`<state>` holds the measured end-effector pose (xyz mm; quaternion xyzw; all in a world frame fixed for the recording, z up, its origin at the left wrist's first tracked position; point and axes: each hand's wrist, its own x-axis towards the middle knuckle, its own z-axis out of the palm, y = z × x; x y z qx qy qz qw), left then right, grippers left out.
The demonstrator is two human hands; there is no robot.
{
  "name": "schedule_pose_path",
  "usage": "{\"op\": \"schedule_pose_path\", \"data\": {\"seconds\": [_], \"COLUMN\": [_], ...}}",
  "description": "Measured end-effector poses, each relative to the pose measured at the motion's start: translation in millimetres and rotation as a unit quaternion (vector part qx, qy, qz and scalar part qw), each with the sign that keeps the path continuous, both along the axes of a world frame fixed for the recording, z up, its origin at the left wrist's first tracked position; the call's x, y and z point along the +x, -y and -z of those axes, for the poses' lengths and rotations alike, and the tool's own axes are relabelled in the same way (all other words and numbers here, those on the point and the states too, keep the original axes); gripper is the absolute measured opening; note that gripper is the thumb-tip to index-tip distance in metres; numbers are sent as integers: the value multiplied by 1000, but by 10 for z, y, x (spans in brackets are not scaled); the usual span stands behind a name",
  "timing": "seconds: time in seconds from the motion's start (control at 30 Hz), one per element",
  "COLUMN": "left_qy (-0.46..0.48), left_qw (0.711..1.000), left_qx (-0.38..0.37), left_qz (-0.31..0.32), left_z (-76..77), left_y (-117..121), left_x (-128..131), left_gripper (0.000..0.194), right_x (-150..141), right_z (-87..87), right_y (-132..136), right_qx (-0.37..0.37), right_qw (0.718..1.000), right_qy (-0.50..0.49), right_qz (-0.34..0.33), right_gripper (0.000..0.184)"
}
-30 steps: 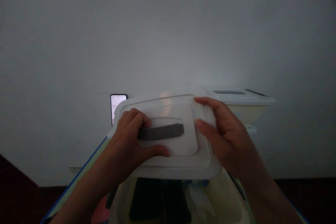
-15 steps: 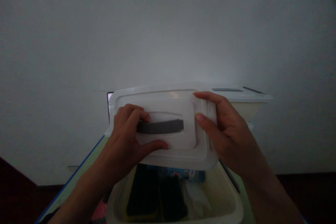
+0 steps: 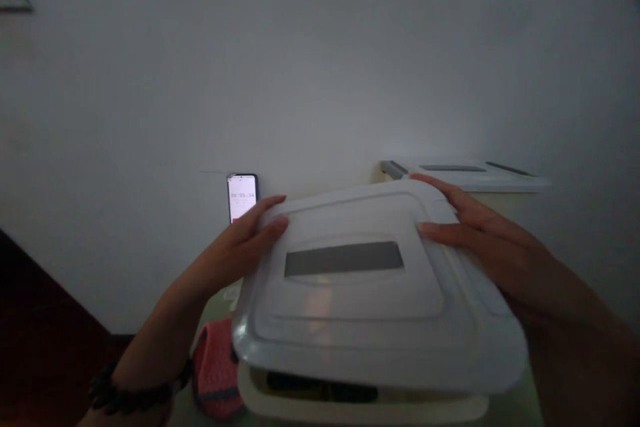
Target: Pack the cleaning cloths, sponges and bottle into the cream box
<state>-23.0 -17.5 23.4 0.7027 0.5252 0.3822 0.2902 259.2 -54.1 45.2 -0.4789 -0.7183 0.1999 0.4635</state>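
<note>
A white plastic lid [image 3: 350, 327] with a grey handle [image 3: 344, 259] lies tilted over a white storage box [image 3: 365, 410]. My left hand [image 3: 250, 243] grips its left edge, thumb on top. At the right edge, my right hand [image 3: 480, 233] holds it the same way, fingers at the far corner. A gap along the near side shows dark sponges [image 3: 320, 387] with yellow edges inside the box. Most of the box's contents are hidden under the lid.
A phone [image 3: 243, 197] with a timer on its screen stands against the wall. Behind my right hand is another white box lid [image 3: 470, 178] with grey handles. A pink and grey knitted cloth [image 3: 217, 370] lies left of the box on the green tabletop [image 3: 215, 310].
The lid has come down over the box, covering most of the opening. My left hand has moved from beside the handle to the lid's left edge, and the phone is now in fuller view.
</note>
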Motion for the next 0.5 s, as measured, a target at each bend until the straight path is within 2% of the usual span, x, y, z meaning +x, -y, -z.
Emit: {"op": "schedule_pose_path", "data": {"seconds": [0.1, 0.17, 0.37, 0.5], "left_qy": [-83, -137, -231, -244], "left_qw": [996, 989, 969, 966], "left_qx": [32, 59, 73, 31], "left_qz": [-9, -18, 50, 82], "left_z": [47, 98, 289, 342], "left_y": [-23, -54, -153, -140], "left_x": [49, 93, 171, 197], "left_gripper": [48, 45, 45, 46], "right_x": [58, 113, 231, 240], "right_z": [31, 64, 147, 149], "right_y": [-66, -129, -215, -196], "right_qx": [-96, -122, -119, -130], "right_qw": [995, 989, 966, 953], "right_qy": [4, 74, 229, 272], "right_qz": [16, 27, -1, -13], "right_gripper": [45, 45, 38, 38]}}
